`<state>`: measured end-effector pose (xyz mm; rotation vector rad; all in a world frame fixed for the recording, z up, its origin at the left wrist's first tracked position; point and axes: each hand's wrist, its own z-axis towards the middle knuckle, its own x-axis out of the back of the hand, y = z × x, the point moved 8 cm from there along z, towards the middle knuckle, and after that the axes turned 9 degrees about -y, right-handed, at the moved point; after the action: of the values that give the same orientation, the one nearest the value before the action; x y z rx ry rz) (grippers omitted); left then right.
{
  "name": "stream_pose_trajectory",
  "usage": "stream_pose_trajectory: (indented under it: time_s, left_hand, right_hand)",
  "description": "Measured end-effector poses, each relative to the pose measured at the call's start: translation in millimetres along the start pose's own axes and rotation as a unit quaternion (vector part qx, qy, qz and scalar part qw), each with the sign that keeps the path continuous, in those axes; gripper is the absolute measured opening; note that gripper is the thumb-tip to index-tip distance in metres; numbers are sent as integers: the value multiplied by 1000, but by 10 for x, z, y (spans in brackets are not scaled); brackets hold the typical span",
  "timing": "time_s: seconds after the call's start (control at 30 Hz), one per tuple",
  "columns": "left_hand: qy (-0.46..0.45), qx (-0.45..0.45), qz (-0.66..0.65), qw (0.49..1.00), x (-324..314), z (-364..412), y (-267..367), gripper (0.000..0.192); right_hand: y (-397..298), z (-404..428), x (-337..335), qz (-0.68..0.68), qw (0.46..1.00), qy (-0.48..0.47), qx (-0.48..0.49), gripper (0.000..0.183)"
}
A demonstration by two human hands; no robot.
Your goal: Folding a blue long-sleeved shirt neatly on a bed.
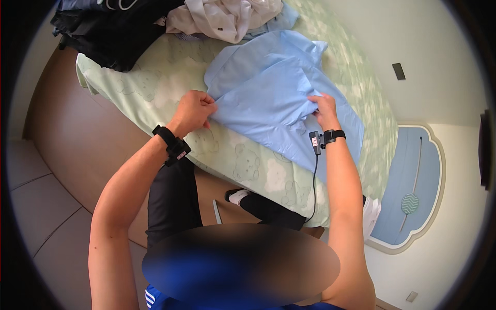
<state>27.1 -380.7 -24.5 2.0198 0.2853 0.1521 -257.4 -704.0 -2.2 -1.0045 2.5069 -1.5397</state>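
A light blue shirt (263,85) lies spread and partly folded over on a bed with a pale green, bear-patterned sheet (248,164). My left hand (196,110) pinches the shirt's left edge between thumb and fingers. On the other side, my right hand (323,108) grips a bunched fold of the same cloth, its fingertips partly hidden by the fabric. Each wrist wears a black strap with a small device; a cable runs down from the right one.
Black garments (112,35) are heaped at the bed's far left. Beside them lie crumpled white clothes (228,17) and another light blue cloth (285,19). A wall borders the bed's right side, near a blue headboard panel (410,182).
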Motion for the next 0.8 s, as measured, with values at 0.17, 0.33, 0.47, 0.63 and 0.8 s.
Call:
stream_pose_trajectory:
  time_s: [0.17,0.33,0.47,0.63,0.8]
  left_hand:
    - [41,-5,87,995,7,72,140,17]
    - [136,-233,348,898,-91,-98,704,17]
    - [-104,-122,168,973,-587,44,769,34]
    - [-303,108,-308,895,-1225,404,368,75]
    - [-286,143,-455,831,-1139,668,201,90]
  right_hand:
    - [213,-78,22,64,990,-100,-72,35]
    - [147,-13,-81,85,986,-131,-53,40]
    - [-19,85,-19,27,996,-83,-16,32]
    - [-176,341,-85,-107,985,-134,30,26]
    - [-448,92,-251,-175,961,-141,162,20]
